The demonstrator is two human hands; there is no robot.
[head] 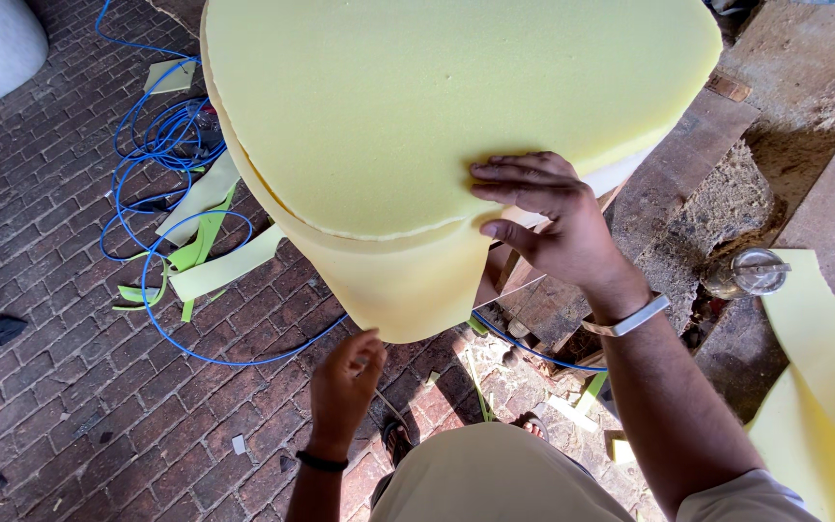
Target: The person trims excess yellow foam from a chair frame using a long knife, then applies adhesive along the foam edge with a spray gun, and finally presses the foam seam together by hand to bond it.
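Observation:
A large rounded sheet of yellow foam (417, 97) lies over a raised frame and fills the top middle of the head view. A second yellow foam layer (393, 280) hangs down from under its near edge. My right hand (543, 217) presses flat on the near edge of the top sheet, fingers spread, thumb under the rim. My left hand (345, 382) is below the hanging flap, fingers curled close to its lower edge; whether it pinches the foam I cannot tell.
A blue hose (161, 145) coils on the brick floor (70, 387) at left among yellow foam offcuts (210, 261). A glass jar (746, 273) stands at right beside another yellow foam sheet (823, 387). Wood pieces (707, 145) lie under the frame.

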